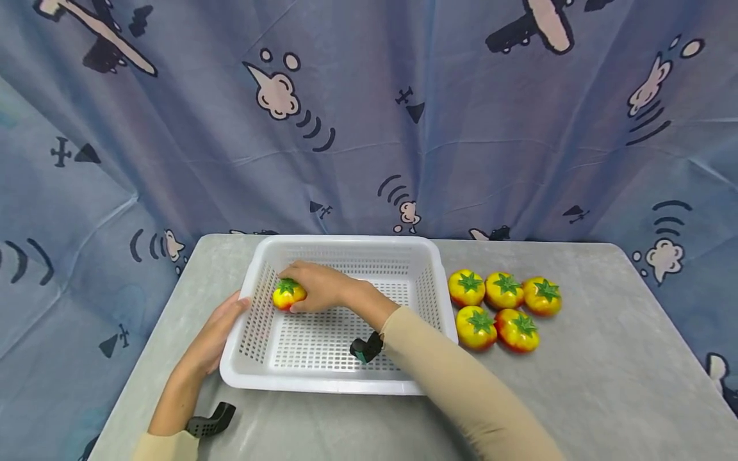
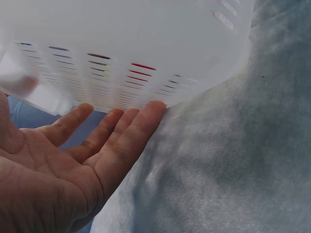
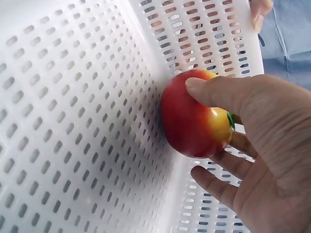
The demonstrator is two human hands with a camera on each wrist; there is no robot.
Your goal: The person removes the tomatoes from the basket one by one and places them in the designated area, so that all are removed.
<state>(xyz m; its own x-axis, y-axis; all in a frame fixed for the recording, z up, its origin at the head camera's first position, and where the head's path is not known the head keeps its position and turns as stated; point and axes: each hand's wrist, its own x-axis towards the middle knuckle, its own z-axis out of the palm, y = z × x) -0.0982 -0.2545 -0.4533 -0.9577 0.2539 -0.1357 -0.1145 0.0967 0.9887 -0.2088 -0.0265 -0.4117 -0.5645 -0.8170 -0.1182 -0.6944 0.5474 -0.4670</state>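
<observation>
A white perforated plastic basket (image 1: 369,385) stands on the table. Inside it, near the left wall, my right hand (image 1: 323,288) grips a red-and-yellow toy tomato (image 1: 286,296) with a green leafy top. Seen from the right wrist, the thumb lies across the tomato (image 3: 187,116) and fingers reach round its far side, close over the basket floor. My left hand (image 1: 219,330) holds the basket's left side, its thumb over the rim. From the left wrist, the fingers (image 2: 129,133) of that hand touch the slotted outer wall (image 2: 146,29).
Several more toy tomatoes (image 1: 503,291) sit in two rows on the grey table (image 1: 623,358), just right of the basket. A blue patterned curtain (image 1: 369,128) hangs behind the table. A black wrist mount (image 1: 367,347) on the right arm hangs over the basket.
</observation>
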